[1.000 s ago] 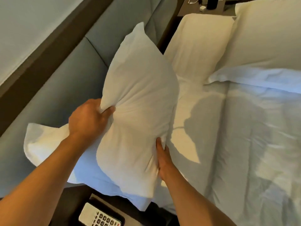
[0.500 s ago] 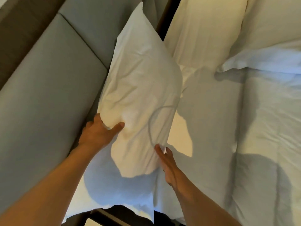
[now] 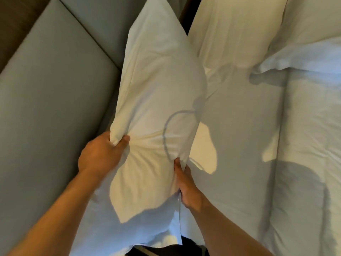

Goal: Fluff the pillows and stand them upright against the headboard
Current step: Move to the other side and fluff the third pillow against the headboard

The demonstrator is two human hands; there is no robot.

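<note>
A white pillow point(image 3: 156, 85) stands on edge beside the grey padded headboard point(image 3: 51, 100), its far corner pointing up and away. My left hand point(image 3: 103, 154) pinches the pillow's left edge, bunching the fabric into creases. My right hand point(image 3: 186, 185) grips its right edge lower down, fingers partly hidden behind the cloth. A second white pillow point(image 3: 232, 28) leans against the headboard further along. A third pillow point(image 3: 313, 21) lies at the top right over the duvet.
The white bed sheet point(image 3: 239, 135) spreads out to the right, with a rumpled white duvet point(image 3: 310, 154) beyond it. A dark gap point(image 3: 184, 17) separates two headboard panels. A dark nightstand edge point(image 3: 158, 251) shows at the bottom.
The view has moved closer and lower over the pillow. My left hand now pinches the pillow's edge tightly instead of resting on it, and the pillow sits nearer the headboard.
</note>
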